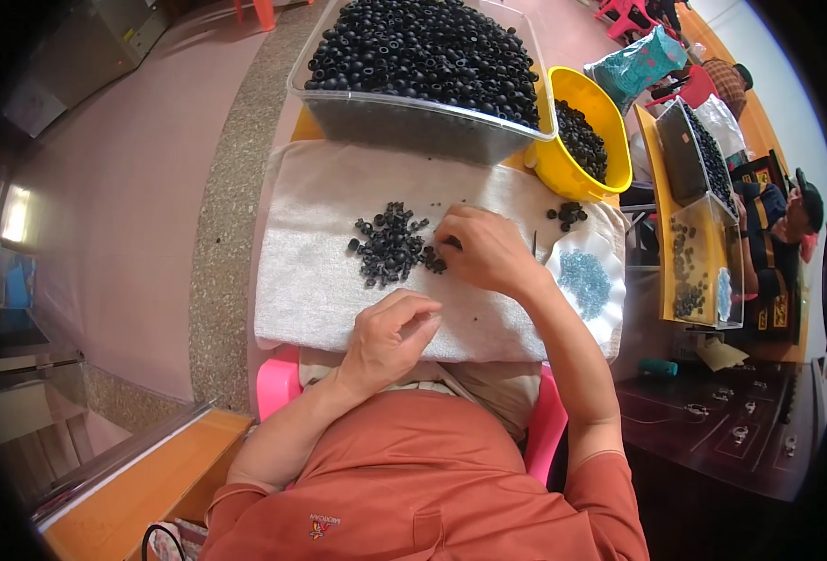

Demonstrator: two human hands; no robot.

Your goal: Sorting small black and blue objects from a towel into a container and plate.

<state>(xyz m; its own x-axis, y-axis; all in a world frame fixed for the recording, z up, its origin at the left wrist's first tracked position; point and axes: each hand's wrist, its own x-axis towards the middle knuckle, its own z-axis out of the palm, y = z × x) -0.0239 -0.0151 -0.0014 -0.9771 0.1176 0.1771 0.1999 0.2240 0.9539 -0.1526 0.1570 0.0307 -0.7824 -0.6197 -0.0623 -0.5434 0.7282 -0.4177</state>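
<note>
A loose pile of small black plastic parts (390, 245), some round and hollow, lies on the pale towel (310, 304) before me. My right hand (488, 248) reaches to the pile's right edge, palm down, its fingers curled around a small black plastic part (451, 241) that shows partly beneath them. Nearer my body, my left hand (390, 337) hovers at the towel's front with its fingers folded in; whatever is inside them is hidden. To the right of my right hand are a white scalloped dish (610, 327) of pale blue beads (584, 283) and a small cluster of black balls (568, 216).
Beyond the towel stands a clear plastic bin (413, 117) heaped with hollow black balls, beside a yellow tub (610, 173) of black parts. A thin dark tool (534, 244) lies near the dish. At right, a person (773, 229) sits by another table with clear bins (703, 252).
</note>
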